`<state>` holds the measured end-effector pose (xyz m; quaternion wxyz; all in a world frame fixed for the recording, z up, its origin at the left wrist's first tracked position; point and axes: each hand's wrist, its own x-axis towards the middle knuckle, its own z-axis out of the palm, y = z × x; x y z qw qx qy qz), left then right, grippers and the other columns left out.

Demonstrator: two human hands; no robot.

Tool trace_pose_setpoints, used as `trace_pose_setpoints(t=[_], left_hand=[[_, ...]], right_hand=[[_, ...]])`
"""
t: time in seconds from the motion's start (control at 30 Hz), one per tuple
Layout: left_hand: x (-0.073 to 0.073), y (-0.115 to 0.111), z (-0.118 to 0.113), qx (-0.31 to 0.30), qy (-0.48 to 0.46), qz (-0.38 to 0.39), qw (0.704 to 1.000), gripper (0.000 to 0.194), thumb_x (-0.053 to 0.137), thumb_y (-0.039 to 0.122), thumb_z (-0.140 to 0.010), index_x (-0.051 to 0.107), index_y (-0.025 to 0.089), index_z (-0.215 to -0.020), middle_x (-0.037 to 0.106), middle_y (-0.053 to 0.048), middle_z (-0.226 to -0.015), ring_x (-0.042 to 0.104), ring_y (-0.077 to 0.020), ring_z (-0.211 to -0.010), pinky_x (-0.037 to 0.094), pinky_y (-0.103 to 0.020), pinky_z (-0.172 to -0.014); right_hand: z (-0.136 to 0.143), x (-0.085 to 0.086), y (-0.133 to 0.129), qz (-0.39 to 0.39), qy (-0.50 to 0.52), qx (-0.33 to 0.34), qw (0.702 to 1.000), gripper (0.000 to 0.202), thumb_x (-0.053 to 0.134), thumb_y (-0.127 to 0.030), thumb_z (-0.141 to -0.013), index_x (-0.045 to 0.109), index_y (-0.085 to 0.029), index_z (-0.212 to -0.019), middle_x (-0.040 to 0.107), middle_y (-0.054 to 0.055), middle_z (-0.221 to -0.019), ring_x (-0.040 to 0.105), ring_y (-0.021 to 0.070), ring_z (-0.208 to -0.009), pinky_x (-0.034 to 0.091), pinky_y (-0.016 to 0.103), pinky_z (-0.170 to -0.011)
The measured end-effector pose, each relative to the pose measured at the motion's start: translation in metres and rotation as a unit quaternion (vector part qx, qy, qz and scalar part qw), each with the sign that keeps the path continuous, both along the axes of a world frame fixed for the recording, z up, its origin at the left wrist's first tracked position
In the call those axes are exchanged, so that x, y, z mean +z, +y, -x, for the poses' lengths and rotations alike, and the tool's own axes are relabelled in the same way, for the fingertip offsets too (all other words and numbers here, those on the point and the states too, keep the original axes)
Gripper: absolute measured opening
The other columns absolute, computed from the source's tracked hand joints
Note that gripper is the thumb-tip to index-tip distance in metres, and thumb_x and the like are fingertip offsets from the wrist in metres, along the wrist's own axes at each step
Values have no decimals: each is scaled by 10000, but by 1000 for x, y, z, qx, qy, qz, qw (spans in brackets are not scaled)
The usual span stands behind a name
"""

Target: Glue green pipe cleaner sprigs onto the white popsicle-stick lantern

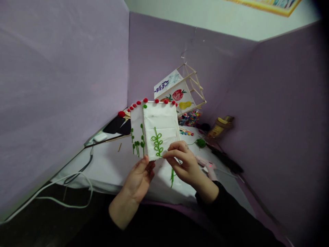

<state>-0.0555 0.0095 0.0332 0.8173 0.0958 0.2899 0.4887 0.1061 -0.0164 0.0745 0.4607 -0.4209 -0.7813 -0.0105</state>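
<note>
A white box-shaped paper lantern [160, 118] with red pompoms along its top edge is held up above the table. My left hand [140, 175] grips its bottom corner, thumb in front. Green yarn shaped as a leafy stem [157, 142] lies on the front face, and smaller green plant shapes show on the left face. My right hand [181, 159] pinches the lower end of the yarn stem at the lantern's bottom right. Below it hangs another green yarn piece [172, 177].
A fruit-painted lantern frame [183, 94] hangs behind. On the white table [110, 171] lie a pink glue gun [207, 166], a green yarn ball [200, 143] and black sheets [117, 125]. A white cable [64, 204] loops at left; purple partitions stand around.
</note>
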Motion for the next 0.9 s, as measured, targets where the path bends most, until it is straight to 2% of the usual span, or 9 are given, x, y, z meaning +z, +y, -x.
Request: trace_pose_setpoints(t=[0.17,0.57,0.9], left_hand=[[0,0,-1,1,3,6,1000,185,803,228,-625,682,143,-737,665,-10,-636,599,-108,-573,466,-185,-470],[-3,0,0,-1,3,7,1000,181,797,220,-634,683,151,-757,664,-6,-637,602,-112,-582,456,-187,-465],[-3,0,0,6,6,8,1000,231,825,232,-590,683,149,-752,666,2,-629,607,-111,-580,463,-188,-468]], right_hand=[[-4,-2,2,-10,-31,-1,999,150,607,-128,-780,619,-221,-896,577,29,-866,541,182,-841,425,387,-799],[-1,8,8,-22,-74,19,997,208,478,-50,-837,592,-222,-834,624,29,-794,533,173,-786,458,354,-744],[-3,4,10,-16,-96,8,995,211,475,-51,-826,605,-212,-861,610,44,-843,516,182,-828,457,362,-761]])
